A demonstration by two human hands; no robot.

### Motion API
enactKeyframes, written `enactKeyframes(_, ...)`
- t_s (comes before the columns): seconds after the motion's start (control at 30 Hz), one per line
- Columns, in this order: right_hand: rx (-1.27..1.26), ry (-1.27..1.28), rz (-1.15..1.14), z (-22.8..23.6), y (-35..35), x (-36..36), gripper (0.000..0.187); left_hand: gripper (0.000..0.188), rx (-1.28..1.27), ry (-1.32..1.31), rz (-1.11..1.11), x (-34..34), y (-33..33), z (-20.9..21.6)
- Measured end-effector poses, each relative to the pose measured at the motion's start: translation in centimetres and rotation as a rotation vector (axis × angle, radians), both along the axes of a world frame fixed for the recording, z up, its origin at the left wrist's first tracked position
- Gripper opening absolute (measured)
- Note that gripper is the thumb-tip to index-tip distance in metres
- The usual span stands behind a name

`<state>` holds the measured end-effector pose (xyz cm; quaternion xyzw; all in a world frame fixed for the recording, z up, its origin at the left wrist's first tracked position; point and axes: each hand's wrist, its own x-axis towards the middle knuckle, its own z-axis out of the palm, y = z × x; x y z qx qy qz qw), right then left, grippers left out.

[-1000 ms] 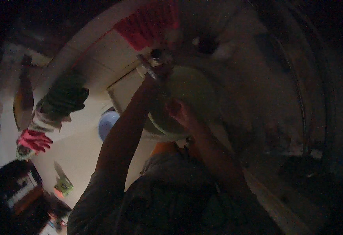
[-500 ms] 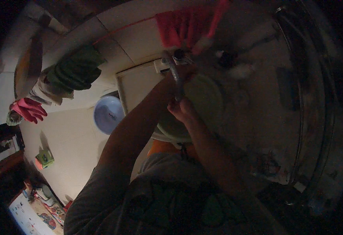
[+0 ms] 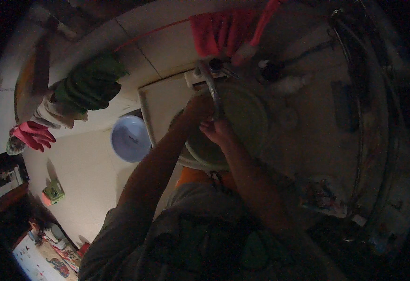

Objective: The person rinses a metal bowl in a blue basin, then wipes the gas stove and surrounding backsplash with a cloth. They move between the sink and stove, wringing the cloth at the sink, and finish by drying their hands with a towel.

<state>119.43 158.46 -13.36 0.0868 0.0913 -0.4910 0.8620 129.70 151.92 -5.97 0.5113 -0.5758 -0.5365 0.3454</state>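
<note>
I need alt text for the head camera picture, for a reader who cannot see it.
In dim light, a person's left hand and right hand meet under a curved metal tap over a round pale basin. A small blue bowl sits to the left, and red cloth and green cloth hang on a line above.

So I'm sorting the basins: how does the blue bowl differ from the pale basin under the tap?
The blue bowl is smaller, sits on the floor and is untouched. The pale basin is larger, greenish-white, under the tap, with both hands at it. Both are round.
</note>
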Motion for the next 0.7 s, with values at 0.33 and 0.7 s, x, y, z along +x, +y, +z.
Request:
enactKeyframes(0.33, -0.055, 1.917, 0.136, 0.3, -1.4, 1.5, 0.04, 0.045, 0.849, 1.03, 0.305, -1.1, 6.0, 2.2)
enactKeyframes(0.7, -0.367, 1.698, 0.019, 5.7, 1.5, -0.3, 0.048, 0.029, 0.103, 0.421, 0.212, -5.0, 5.6, -12.0)
